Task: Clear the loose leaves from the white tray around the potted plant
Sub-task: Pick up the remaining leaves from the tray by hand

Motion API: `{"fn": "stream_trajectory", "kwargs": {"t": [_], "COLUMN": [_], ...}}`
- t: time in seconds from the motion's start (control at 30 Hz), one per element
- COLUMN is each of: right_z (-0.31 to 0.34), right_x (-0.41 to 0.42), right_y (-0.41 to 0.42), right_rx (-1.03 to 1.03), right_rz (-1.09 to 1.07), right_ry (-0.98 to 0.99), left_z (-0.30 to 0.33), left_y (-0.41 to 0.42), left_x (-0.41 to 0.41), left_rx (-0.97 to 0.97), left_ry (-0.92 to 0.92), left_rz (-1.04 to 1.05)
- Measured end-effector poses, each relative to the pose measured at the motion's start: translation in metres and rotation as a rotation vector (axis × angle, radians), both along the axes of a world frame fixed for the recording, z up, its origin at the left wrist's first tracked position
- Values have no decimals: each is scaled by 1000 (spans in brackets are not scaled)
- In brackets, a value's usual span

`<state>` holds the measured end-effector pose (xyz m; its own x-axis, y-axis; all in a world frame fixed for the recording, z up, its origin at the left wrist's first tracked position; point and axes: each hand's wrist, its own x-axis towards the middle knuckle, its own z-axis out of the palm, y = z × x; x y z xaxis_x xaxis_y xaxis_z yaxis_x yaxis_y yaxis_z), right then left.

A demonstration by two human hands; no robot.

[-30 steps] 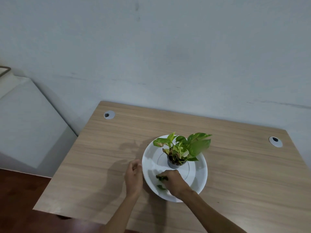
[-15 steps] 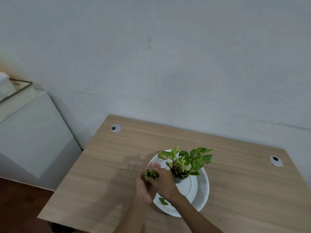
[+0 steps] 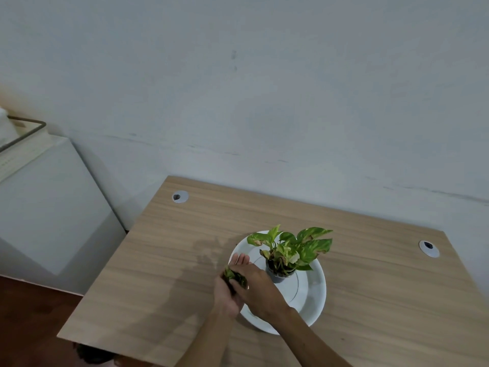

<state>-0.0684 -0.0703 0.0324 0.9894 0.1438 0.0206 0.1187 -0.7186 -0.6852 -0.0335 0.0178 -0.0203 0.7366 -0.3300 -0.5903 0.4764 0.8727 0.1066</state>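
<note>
A small potted plant (image 3: 289, 250) with green and yellow leaves stands in a dark pot on the round white tray (image 3: 315, 295). At the tray's left edge my two hands meet. My left hand (image 3: 225, 295) lies palm up with its fingers stretched over the rim. It cups a small bunch of loose leaves (image 3: 234, 277). From the right, my right hand (image 3: 258, 286) reaches across the tray's front and its fingers rest on the same bunch. My right forearm hides the front of the tray.
The tray sits on a wooden table (image 3: 164, 260) against a pale wall. Two round cable grommets (image 3: 180, 196) (image 3: 428, 249) sit near the table's back corners. A white cabinet (image 3: 45, 207) stands to the left, with dark floor below it.
My right hand lifted leaves from the tray's front and carried them left into my left hand, which rose from the table and turned palm up. The camera tilted upward.
</note>
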Motion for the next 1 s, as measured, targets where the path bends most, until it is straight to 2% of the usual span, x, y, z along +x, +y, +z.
{"fn": "stream_trajectory", "kwargs": {"t": [0.27, 0.53, 0.67, 0.83, 1.0], "right_z": [2, -8, -11, -34, -59], "right_x": [-4, -9, -18, -31, -28], "right_y": [-11, -19, -32, -62, -79], "right_rx": [-44, 36, 74, -36, -225], "right_rz": [-1, -65, -131, -118, 90], "right_ry": [-167, -249, -338, -186, 92], "left_z": [-5, -7, -11, -10, -19], "left_y": [-5, -5, 1, 11, 15], "left_x": [-3, -2, 2, 4, 4], "left_rx": [-102, -139, -51, -49, -77], "left_ry": [2, 47, 42, 54, 49], "left_rz": [-13, -11, 15, 73, 79]}}
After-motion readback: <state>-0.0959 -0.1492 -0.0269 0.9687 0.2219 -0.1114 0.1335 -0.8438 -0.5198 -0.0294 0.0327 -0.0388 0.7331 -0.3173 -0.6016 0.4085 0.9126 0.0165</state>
